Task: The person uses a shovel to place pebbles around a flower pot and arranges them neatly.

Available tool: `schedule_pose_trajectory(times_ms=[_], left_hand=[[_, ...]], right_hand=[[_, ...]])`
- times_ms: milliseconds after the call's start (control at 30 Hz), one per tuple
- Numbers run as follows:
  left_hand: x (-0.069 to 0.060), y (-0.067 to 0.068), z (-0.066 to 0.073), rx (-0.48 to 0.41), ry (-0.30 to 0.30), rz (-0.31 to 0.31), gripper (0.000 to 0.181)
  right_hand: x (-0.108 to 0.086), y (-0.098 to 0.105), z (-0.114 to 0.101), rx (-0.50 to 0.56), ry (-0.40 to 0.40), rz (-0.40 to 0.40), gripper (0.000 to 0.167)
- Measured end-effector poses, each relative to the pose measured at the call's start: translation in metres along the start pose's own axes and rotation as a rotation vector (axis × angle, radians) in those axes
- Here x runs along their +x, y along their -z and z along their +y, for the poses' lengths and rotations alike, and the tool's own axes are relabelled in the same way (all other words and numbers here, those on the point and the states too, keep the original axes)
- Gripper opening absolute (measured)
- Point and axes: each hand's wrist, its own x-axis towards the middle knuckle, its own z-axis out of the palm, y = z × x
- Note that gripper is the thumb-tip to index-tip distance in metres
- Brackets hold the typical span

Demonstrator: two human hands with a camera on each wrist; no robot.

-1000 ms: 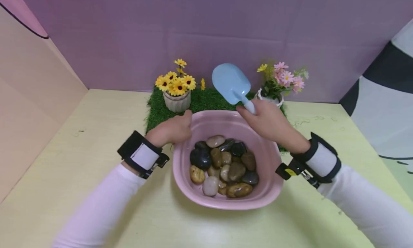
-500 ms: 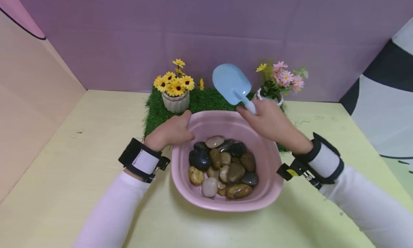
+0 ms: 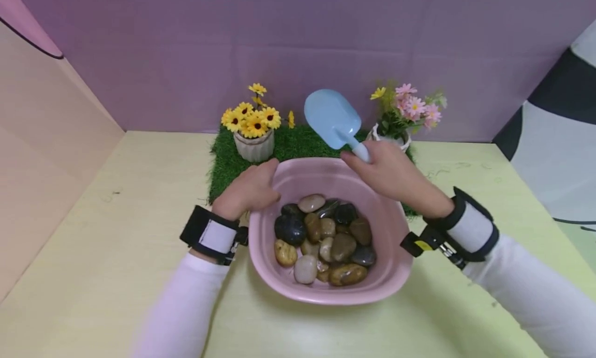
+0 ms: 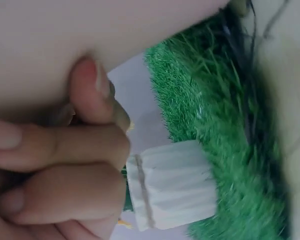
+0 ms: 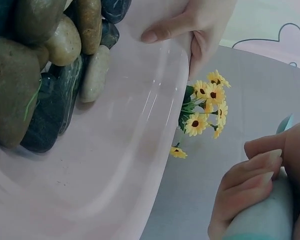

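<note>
A pink plastic basin stands mid-table with several smooth wet stones in it, black, brown and pale. My left hand grips the basin's left rim. In the right wrist view its thumb lies on the inner wall with fingers outside; the left wrist view shows those fingers curled. My right hand holds a light blue toy shovel by its handle, above the basin's back right rim. The blade points up and away to the left. Part of the handle is hidden in the palm.
Behind the basin lies a green artificial grass mat. On it stand a pot of yellow flowers at left and a pot of pink flowers at right. A purple backdrop closes off the table's far side.
My left thumb has come over the basin's rim to the inside, and the left forearm has swung to the right. The right hand and shovel stay nearly still.
</note>
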Motion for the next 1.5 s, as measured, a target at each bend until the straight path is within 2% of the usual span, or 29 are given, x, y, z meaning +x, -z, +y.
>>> schedule_pose_trajectory(times_ms=[100,267,333,467,600,700,833,900,967,1100,1133,1200,1300,1400,1500], left_hand=[[0.003,-0.001,-0.003,-0.05,-0.024,0.02,0.059],[0.006,-0.002,-0.003,-0.1,-0.04,0.034,0.042],[0.004,-0.002,-0.002,-0.092,-0.027,0.034,0.036],[0.002,-0.002,-0.001,-0.033,-0.002,0.037,0.043],[0.001,-0.003,-0.003,-0.004,0.007,0.039,0.052],[0.0,-0.004,-0.004,-0.018,0.005,0.04,0.053],[0.0,-0.006,-0.003,-0.019,-0.01,0.065,0.046],[0.0,-0.006,-0.002,-0.018,-0.009,0.079,0.039],[0.0,-0.006,-0.001,-0.007,-0.003,0.094,0.037],[-0.001,-0.007,0.0,0.015,0.028,0.106,0.039],[-0.002,-0.007,0.0,0.027,0.035,0.112,0.041],[-0.002,-0.007,0.001,0.044,0.049,0.121,0.044],[-0.004,-0.008,0.001,0.057,0.063,0.131,0.046],[-0.005,-0.008,0.001,0.052,0.061,0.132,0.046],[-0.004,-0.009,0.001,0.045,0.043,0.137,0.046]], right_hand=[[0.001,0.001,0.001,-0.001,-0.016,-0.021,0.044],[0.002,0.001,-0.001,0.014,-0.046,-0.079,0.044],[0.003,0.0,-0.004,0.016,-0.046,-0.095,0.043],[0.004,0.0,-0.007,-0.029,-0.032,-0.134,0.044],[0.003,0.0,-0.008,-0.092,-0.039,-0.21,0.045],[0.003,0.004,-0.006,-0.133,-0.011,-0.274,0.042],[0.004,0.018,-0.001,-0.197,0.079,-0.33,0.032],[0.004,0.026,0.002,-0.28,0.129,-0.305,0.026],[0.003,0.031,0.005,-0.42,0.174,-0.24,0.018],[-0.006,0.032,0.009,-0.725,0.264,-0.021,0.011],[-0.008,0.031,0.01,-0.78,0.287,0.034,0.012],[-0.012,0.03,0.009,-0.834,0.294,0.095,0.015],[-0.015,0.029,0.003,-0.831,0.239,0.089,0.029],[-0.019,0.03,-0.006,-0.81,0.103,0.002,0.04],[-0.024,0.033,-0.014,-0.829,0.027,-0.03,0.043]])
